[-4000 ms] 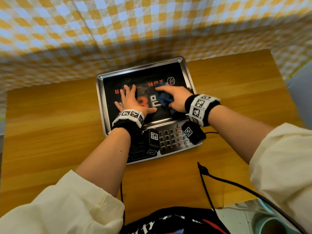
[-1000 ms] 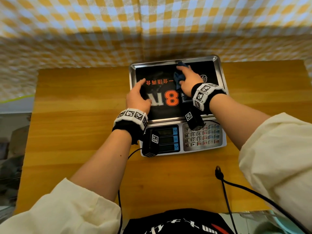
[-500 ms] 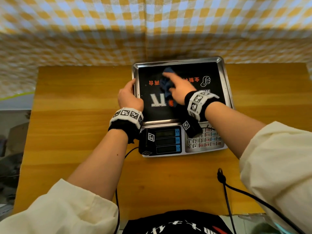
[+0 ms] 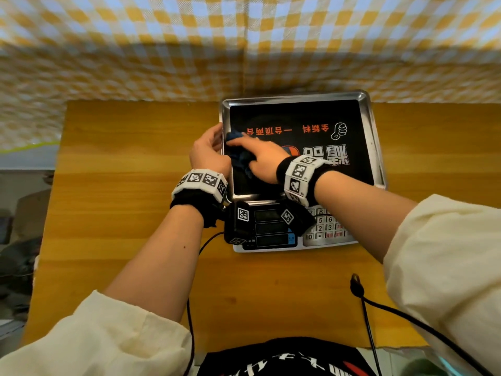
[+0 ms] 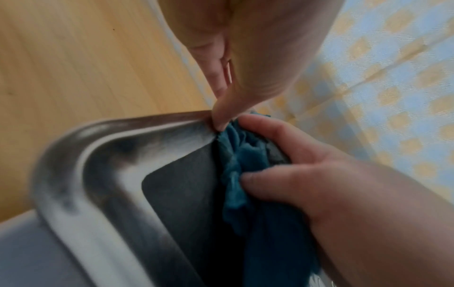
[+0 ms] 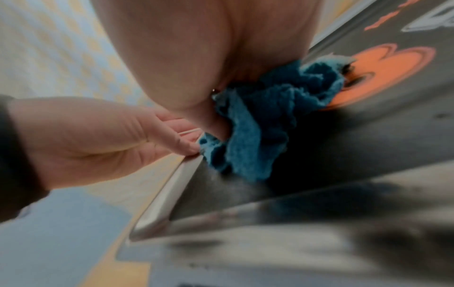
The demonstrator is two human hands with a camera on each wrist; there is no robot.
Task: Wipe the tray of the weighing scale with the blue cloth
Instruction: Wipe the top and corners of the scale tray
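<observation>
The scale's steel tray (image 4: 298, 97) carries a black sticker with orange print. My right hand (image 4: 263, 158) bunches the blue cloth (image 4: 240, 158) between thumb and fingers and presses it onto the tray's left side, index finger stretched toward the left rim. My left hand (image 4: 208, 150) grips that left rim from outside, right beside the cloth. The left wrist view shows a left fingertip (image 5: 221, 116) on the rim (image 5: 98, 136), touching the cloth (image 5: 236, 165) held by the right hand (image 5: 319, 184). The right wrist view shows the cloth (image 6: 258, 136) under my palm (image 6: 196, 58), with the left hand (image 6: 98, 136) at the rim (image 6: 167, 194).
The scale's display (image 4: 271, 229) and keypad (image 4: 325, 226) face me, partly hidden by the wrist cameras. The scale stands on a wooden table (image 4: 122, 185) against a yellow-checked curtain (image 4: 162, 50). A black cable (image 4: 366, 308) lies on the table's near right.
My right hand has slid the cloth from the tray's far middle to its left side. My left hand moved off the tray surface onto the left rim.
</observation>
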